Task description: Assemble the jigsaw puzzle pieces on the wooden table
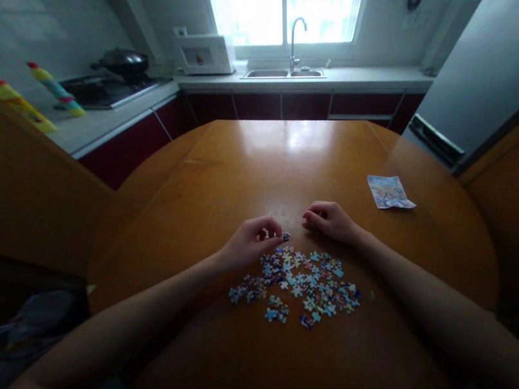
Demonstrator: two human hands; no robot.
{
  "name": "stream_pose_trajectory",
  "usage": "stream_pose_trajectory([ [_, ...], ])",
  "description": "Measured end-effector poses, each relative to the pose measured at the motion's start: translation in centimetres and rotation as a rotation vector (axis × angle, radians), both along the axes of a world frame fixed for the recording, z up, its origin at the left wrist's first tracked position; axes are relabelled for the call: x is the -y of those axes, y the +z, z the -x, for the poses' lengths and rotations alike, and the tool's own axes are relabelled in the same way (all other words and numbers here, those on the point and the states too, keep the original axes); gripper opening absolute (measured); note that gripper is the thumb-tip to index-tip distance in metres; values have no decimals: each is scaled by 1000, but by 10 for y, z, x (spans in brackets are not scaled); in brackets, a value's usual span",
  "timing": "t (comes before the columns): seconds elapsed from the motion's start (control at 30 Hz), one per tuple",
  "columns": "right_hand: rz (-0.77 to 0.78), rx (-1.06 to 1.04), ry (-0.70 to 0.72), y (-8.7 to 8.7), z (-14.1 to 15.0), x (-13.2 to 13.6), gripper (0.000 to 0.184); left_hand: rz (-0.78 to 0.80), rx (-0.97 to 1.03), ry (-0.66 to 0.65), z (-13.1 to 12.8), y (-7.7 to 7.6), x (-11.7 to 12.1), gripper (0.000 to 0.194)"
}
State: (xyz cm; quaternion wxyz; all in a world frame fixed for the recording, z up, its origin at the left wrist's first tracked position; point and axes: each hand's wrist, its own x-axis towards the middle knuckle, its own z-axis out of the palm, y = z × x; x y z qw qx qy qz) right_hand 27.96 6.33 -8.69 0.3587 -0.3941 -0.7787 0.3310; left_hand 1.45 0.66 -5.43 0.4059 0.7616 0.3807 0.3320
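Loose jigsaw puzzle pieces (307, 283) lie in a spread heap on the wooden table, mostly light blue, white and dark purple. My left hand (256, 236) is over the heap's far left edge, thumb and fingers pinched at a small puzzle piece (286, 236). Just beyond the heap, to the right, my right hand (328, 220) is low at the table with its fingers curled in. Whatever those fingers hold, if anything, is hidden. A creased sheet with a printed picture (390, 192) lies farther right, apart from both hands.
The round-ended wooden table (225, 163) fills the middle. Behind it runs a counter with a sink (282, 74), a white microwave (205, 54) and a dark pan (124, 62) on the stove. Bottles (55, 89) stand at the left; a fridge (496, 74) is at the right.
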Motion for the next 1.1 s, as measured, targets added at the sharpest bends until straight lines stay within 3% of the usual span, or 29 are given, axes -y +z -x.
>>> stream_pose_trajectory([
  [0.13,-231,-9,46,3,5,7,17,-6,46,106,0,-13,-13,19],
  [0.3,-434,62,251,15,18,24,12,-64,90,174,-6,-15,-11,18],
  [0.43,-547,64,304,20,27,32,8,-68,104,181,-8,-16,-10,20],
  [0.9,-653,-6,319,20,38,39,11,16,144,209,-6,-21,-11,21],
  [1.0,-650,-44,288,21,39,39,10,-41,123,219,-6,-21,-10,20],
  [1.1,-624,-111,234,22,37,38,7,-202,51,207,-5,-17,-8,22],
])
